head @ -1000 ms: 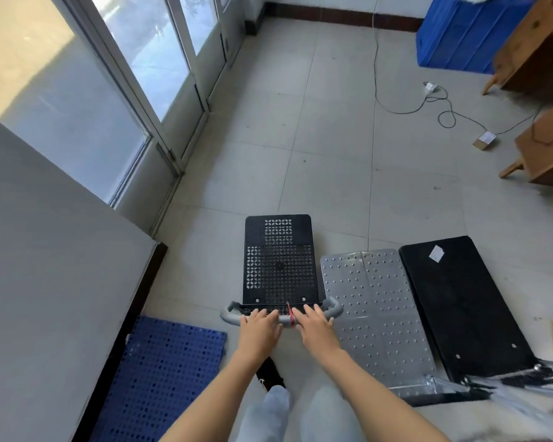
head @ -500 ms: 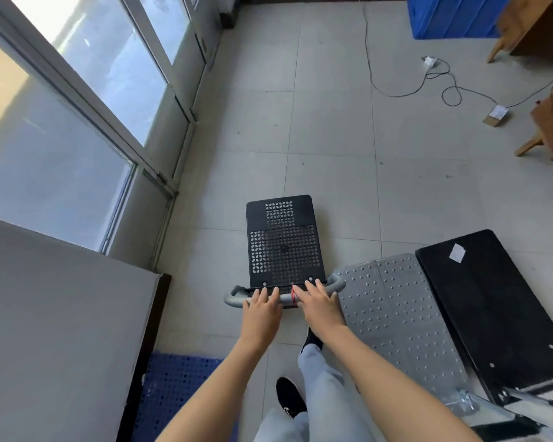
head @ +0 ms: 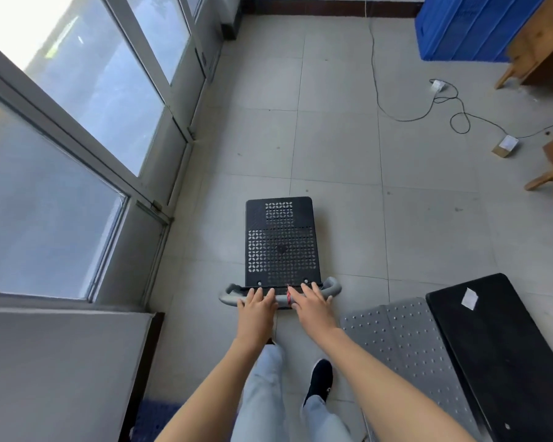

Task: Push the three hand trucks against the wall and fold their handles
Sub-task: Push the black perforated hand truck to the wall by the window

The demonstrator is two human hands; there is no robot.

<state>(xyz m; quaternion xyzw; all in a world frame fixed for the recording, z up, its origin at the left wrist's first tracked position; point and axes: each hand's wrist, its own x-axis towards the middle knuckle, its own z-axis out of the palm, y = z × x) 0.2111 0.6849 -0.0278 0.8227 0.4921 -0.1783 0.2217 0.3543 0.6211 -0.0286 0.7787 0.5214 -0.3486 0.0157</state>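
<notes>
Fingers of the left hand and right hand curl side by side over the grey handle. Its black perforated hand truck points to 12 o'clock on the tiled floor, with the glass doors at 10 o'clock. The silver hand truck and the plain black hand truck lie at 4 o'clock.

Bright daylight enters through the windows at left; wide-angle edges bend.
</notes>
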